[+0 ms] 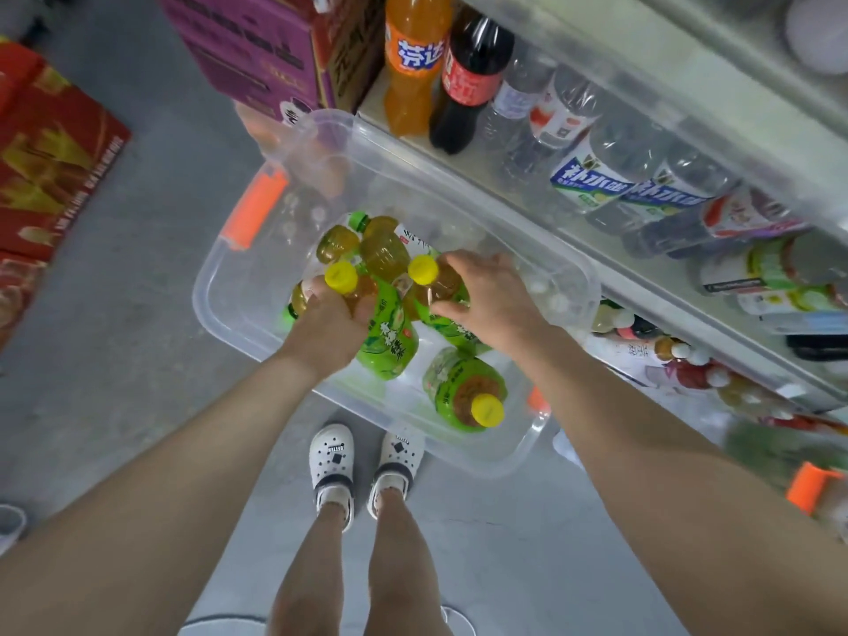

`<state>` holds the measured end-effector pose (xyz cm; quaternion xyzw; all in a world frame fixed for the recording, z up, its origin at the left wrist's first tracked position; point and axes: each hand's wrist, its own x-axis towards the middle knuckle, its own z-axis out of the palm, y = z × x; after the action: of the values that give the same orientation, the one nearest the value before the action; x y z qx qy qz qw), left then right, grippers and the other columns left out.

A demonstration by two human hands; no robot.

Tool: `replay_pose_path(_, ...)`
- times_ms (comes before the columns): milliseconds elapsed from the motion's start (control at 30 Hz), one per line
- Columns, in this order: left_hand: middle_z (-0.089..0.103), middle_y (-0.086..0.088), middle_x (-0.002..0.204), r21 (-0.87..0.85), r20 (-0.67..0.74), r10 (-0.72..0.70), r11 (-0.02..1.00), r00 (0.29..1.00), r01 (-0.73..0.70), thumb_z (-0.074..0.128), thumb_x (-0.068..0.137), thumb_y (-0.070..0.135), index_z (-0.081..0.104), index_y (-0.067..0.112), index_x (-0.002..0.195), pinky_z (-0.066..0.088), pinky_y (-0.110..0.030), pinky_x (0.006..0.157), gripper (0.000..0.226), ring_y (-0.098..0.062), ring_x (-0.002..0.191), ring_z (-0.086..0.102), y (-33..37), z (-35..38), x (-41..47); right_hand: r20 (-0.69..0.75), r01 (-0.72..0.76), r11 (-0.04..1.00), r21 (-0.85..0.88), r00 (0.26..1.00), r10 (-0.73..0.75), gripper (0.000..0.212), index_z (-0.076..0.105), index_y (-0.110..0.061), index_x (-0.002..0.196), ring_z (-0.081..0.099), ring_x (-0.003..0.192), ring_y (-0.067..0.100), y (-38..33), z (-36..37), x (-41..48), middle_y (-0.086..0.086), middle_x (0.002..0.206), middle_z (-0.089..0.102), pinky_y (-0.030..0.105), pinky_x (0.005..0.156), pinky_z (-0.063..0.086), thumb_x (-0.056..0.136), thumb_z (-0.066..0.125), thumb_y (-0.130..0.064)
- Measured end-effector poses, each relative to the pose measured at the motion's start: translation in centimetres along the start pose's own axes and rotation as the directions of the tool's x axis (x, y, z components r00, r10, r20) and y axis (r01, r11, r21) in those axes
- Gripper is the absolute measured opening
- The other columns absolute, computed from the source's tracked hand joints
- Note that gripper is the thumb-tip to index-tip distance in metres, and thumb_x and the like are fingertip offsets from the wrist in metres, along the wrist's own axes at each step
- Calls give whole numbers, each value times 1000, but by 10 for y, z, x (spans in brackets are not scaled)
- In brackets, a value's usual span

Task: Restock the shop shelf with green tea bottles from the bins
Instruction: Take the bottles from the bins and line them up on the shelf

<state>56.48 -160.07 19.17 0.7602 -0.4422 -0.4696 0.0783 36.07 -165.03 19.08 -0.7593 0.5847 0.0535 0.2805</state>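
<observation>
Left hand [328, 323] curls its fingers round a green tea bottle [390, 342] inside the clear bin [504, 452]; right hand [493, 298], at its 3 o'clock, wraps fingers round a second bottle [443, 291]. A third bottle [463, 392] lies at their 6 o'clock, other bottles [367, 247] at 12

Clear plastic bin [215, 277] with orange handles, on the floor beside the shelf [619, 80]. Inside, green tea bottles [367, 243]: amber tea, green labels, yellow caps. First bottle [387, 335] gripped by the left hand [328, 323], second bottle [443, 286] by the right hand [493, 296], caps up. Third bottle [463, 392] lying loose nearby.
</observation>
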Motion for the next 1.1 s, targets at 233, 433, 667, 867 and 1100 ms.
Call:
replay_pose_path(233, 54, -12, 122, 88, -16, 77, 993, 997, -76, 89, 66, 34, 29, 2, 136, 44, -38, 94, 97, -32, 118, 53, -2, 4, 2, 134, -77, 997, 19, 988, 73, 98, 28, -26, 150, 40, 130, 34, -1, 32, 14, 13, 139, 40, 45, 111, 37, 71, 87, -25)
replay_pose_path(433, 59, -11, 122, 118, -55, 80, 990, 995, -73, 86, 70, 33, 30, 6, 137, 42, -38, 91, 92, -34, 117, 54, 1, 2, -3, 119, -97, 993, 63, 989, 89, 98, 30, -31, 146, 51, 117, 32, -1, 17, 3, 11, 129, 45, 44, 99, 47, 68, 89, -18)
replay_pose_path(667, 61, -13, 123, 165, -75, 131, 979, 989, -117, 87, 65, 38, 33, 15, 135, 46, -41, 92, 91, -38, 116, 55, 24, -22, -33, -194, -129, 932, 339, 960, 203, 91, 37, -26, 144, 54, 116, 30, -4, -28, -52, 10, 129, 48, 37, 101, 41, 69, 88, -25)
replay_pose_path(867, 62, -1, 117, 131, -59, 290, 951, 955, -281, 86, 51, 51, 40, 31, 125, 56, -45, 81, 89, -33, 104, 61, 66, -66, -90, -292, -109, 806, 582, 897, 333, 97, 40, -37, 140, 58, 116, 22, -23, -93, -113, 2, 128, 57, 43, 102, 47, 55, 82, -56)
replay_pose_path(1100, 58, 2, 126, 182, 38, 547, 819, 836, -544, 89, 64, 37, 49, 22, 135, 33, -20, 85, 83, -17, 114, 54, 133, -120, -168, -395, -36, 753, 657, 834, 385, 94, 38, -26, 146, 60, 112, 11, -49, -171, -203, -10, 125, 60, 31, 100, 48, 67, 88, -41)
